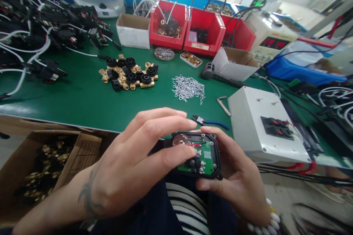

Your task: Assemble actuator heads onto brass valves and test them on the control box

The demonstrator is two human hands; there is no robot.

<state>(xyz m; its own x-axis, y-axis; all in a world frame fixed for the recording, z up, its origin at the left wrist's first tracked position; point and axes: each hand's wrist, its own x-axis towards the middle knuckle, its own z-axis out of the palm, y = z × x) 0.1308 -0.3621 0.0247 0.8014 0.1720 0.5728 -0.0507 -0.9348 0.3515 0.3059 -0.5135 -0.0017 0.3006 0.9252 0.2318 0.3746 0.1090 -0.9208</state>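
Observation:
My right hand (234,176) grips a black plastic housing (216,170) by its right side, thumb at the near edge and fingers behind. Inside the housing lies a green circuit board (207,156) with solder joints, screws and short red and black wires (197,144). My left hand (149,143) reaches across from the left, its thumb tip on the wires over the board. The left fingers are stretched out and apart from the thumb, above the far edge. They hide the housing's left part. Blue-handled cutters (212,122) lie just beyond on the green bench (160,104).
Small metal clips (188,88) are piled mid-bench, beside brass fittings with black caps (129,73). Red bins (168,22) stand behind. A grey box with a switch (248,121) and a power supply (271,40) are right. Cabled parts (55,25) crowd the left; a carton (74,158) sits below.

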